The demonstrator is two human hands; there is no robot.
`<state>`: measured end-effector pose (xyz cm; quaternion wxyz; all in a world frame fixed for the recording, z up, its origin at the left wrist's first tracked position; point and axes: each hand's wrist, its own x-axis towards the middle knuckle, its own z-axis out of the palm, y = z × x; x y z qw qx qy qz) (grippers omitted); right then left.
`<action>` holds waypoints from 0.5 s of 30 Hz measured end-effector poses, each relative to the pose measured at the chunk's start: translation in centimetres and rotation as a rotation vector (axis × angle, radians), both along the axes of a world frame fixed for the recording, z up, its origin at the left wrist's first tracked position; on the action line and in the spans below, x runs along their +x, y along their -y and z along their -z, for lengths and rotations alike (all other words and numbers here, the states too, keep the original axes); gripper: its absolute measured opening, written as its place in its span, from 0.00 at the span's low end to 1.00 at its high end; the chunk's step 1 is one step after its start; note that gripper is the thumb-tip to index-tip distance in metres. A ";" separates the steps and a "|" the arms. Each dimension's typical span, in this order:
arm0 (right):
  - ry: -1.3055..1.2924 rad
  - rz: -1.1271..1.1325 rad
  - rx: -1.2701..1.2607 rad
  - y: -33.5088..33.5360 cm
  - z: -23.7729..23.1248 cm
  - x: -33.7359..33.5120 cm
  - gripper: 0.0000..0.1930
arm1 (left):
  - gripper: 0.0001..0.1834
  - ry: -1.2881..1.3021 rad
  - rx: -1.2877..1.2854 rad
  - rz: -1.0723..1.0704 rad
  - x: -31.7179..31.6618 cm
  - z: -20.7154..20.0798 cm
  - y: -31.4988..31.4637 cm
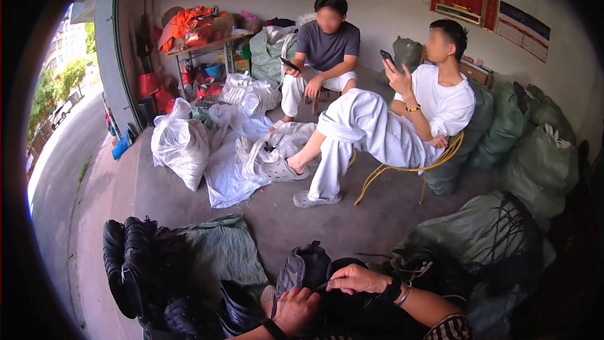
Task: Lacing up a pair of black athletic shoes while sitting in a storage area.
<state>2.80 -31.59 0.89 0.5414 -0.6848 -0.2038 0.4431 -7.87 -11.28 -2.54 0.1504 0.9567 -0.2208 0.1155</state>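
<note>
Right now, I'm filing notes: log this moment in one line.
left hand: at dark grey shoe | right hand: pinched, beside shoe | nearby: black shoes, green woven sheet

No readable text; print on the wall poster (523,31) too small

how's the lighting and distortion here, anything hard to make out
Head view: the street outside glares far brighter than the room; head view: the grey post slants and the picture's corners go black; head view: the black shoes merge in shadow, though the left hand and right hand show fairly clearly.
</note>
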 end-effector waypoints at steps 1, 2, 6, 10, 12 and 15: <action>-0.111 -0.007 0.021 0.3 0.7 0.7 0.16 | 0.07 0.011 -0.004 -0.016 -0.1 -0.3 0.0; -0.222 -0.012 0.043 0.4 1.1 1.2 0.16 | 0.06 0.022 -0.007 -0.032 -0.3 -0.5 0.0; -0.351 0.275 0.042 -1.1 1.1 1.1 0.17 | 0.06 0.068 0.004 -0.017 -1.0 -0.1 0.0; -0.478 0.583 0.598 0.2 -1.0 6.1 0.16 | 0.06 0.040 0.028 -0.044 -1.9 -0.4 -0.1; -0.486 0.591 0.597 0.8 -1.8 6.8 0.15 | 0.08 0.033 0.032 -0.043 -1.5 -0.3 -0.1; -0.470 0.623 0.343 -0.7 -3.0 6.2 0.16 | 0.10 -0.010 -0.080 -0.020 -0.9 0.5 0.1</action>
